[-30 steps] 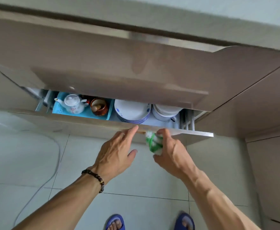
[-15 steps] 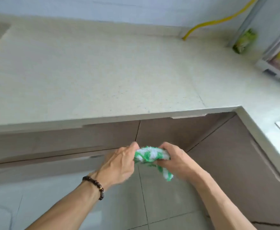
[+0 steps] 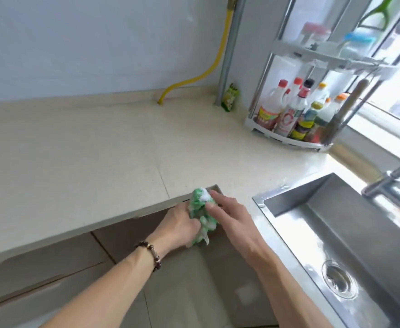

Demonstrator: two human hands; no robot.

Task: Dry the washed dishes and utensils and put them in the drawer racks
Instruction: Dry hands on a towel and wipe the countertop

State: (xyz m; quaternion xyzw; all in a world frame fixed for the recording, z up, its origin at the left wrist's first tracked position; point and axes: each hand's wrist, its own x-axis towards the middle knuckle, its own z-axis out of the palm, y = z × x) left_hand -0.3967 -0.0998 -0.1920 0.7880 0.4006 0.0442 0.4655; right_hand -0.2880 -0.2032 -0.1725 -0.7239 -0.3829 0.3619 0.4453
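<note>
A green and white cloth [image 3: 202,215] is held bunched between both hands just in front of the countertop [image 3: 99,157] edge, left of the sink [image 3: 336,233]. The left hand [image 3: 179,224] is curled around the cloth's lower part, a beaded bracelet [image 3: 152,253] being worn on that wrist. The right hand [image 3: 229,215] is laid against the cloth with fingers nearly straight, fingertips pressed on its top. A corner rack [image 3: 312,143] filled with bottles [image 3: 291,112] is seen behind the sink, and a yellow hose [image 3: 208,72] well behind the cloth.
</note>
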